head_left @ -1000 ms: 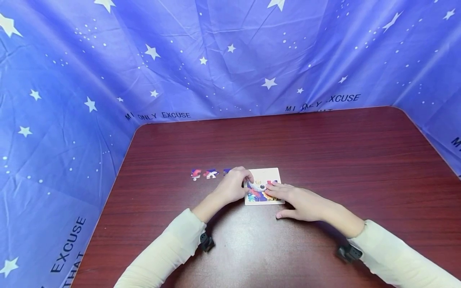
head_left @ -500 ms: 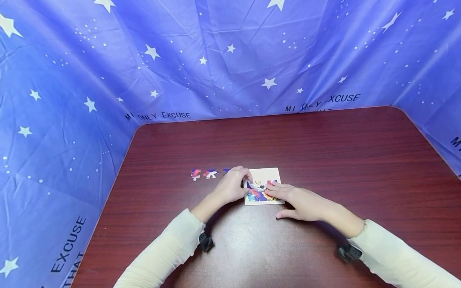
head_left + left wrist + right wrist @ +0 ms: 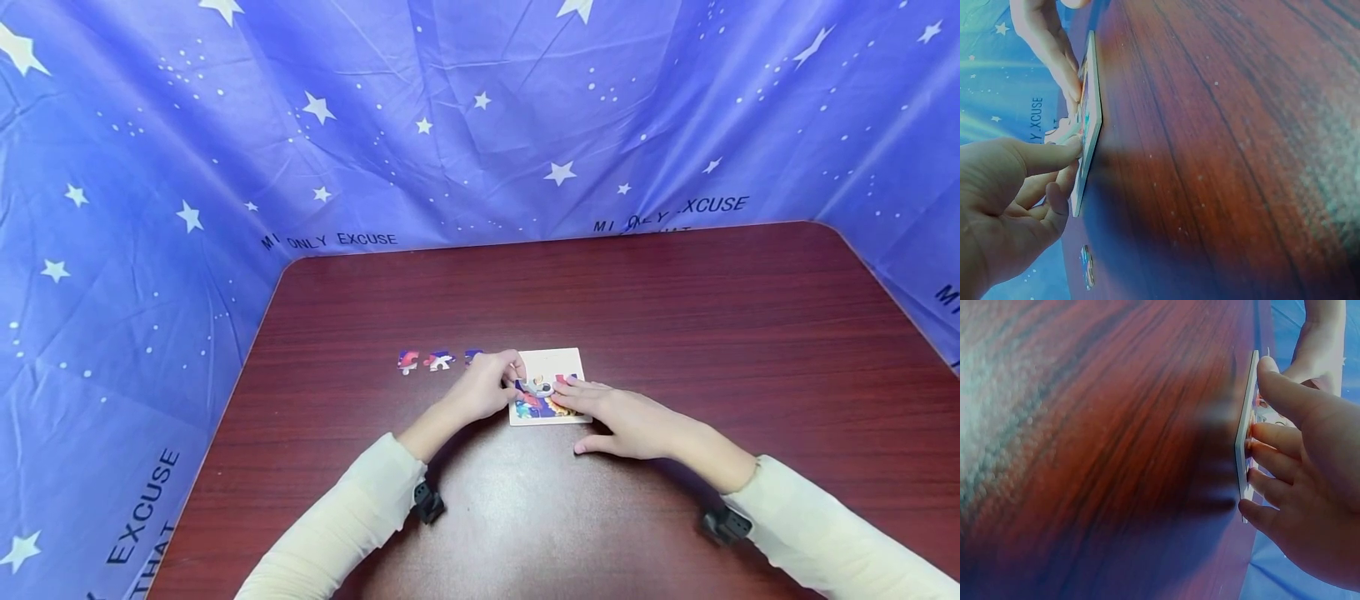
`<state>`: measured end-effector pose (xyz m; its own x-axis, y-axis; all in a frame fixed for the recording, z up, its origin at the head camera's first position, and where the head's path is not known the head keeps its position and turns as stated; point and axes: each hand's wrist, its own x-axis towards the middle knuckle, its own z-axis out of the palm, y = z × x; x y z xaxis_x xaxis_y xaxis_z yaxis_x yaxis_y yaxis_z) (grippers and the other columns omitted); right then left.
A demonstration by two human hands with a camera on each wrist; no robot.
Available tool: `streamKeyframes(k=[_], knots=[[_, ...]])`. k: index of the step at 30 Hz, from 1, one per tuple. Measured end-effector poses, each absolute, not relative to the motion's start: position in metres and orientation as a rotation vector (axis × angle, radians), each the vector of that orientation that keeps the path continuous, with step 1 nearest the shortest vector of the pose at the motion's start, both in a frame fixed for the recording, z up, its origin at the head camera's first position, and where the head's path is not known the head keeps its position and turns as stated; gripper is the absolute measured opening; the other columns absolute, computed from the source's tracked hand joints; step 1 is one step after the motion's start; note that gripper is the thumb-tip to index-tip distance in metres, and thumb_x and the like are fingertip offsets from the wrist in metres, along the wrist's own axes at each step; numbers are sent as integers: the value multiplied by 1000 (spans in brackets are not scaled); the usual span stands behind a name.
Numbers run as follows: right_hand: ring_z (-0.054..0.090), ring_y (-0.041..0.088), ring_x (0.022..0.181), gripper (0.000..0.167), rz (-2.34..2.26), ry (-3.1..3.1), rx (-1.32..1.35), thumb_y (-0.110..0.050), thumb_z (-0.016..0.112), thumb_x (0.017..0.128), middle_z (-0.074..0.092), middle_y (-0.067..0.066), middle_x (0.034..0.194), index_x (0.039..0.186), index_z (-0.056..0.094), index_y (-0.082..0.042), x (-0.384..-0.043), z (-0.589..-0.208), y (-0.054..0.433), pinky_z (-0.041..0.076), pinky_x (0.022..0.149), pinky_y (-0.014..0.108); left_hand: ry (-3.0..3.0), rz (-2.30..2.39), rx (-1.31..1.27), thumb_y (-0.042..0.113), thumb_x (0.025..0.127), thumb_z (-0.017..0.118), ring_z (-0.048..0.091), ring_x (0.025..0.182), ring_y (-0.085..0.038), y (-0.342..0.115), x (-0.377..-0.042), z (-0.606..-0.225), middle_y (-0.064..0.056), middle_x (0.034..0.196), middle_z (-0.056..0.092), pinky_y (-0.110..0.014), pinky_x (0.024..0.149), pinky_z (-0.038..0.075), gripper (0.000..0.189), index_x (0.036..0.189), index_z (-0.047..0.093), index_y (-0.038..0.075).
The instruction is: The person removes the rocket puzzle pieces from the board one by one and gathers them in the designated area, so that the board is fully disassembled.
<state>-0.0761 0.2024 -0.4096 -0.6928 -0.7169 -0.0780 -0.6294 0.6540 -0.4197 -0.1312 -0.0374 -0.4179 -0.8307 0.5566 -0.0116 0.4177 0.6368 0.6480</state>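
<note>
A small pale puzzle board lies on the table, its lower part filled with colourful pieces and its upper part bare. My left hand is at the board's left side, pinching a white-and-grey puzzle piece between thumb and fingers. In the left wrist view that piece stands slightly raised and tilted over the board. My right hand rests its outstretched fingers on the board's right part, thumb spread out toward the table. Its fingers hide some of the picture.
Left of the board lie loose puzzle pieces in a row: a red-and-purple piece, a purple-and-white piece, and a purple piece partly hidden by the left hand. A starry blue curtain hangs behind the dark wooden table.
My left fingertips have shifted slightly, and the pinched puzzle piece has changed its tilt a little. The right hand stays in place on the board.
</note>
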Motion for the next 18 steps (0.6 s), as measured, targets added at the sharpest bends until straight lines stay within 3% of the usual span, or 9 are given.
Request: streamKeyframes(k=[12, 18], knots=[[42, 32, 139, 66, -540, 2642, -1097, -38, 69, 85, 43, 13, 151, 140, 49, -7, -75, -408, 202, 41, 107, 50, 2622, 1029, 750, 3, 77, 76, 70, 78, -12, -39, -132, -421, -8, 84, 76, -18, 67, 50, 17, 87, 62, 6], [42, 32, 138, 66, -541, 2646, -1101, -38, 69, 85, 43, 13, 150, 140, 49, -8, -76, -409, 203, 41, 107, 50, 2654, 952, 811, 3, 77, 74, 63, 72, -7, -39, -132, -420, -5, 82, 73, -15, 64, 48, 19, 89, 61, 7]])
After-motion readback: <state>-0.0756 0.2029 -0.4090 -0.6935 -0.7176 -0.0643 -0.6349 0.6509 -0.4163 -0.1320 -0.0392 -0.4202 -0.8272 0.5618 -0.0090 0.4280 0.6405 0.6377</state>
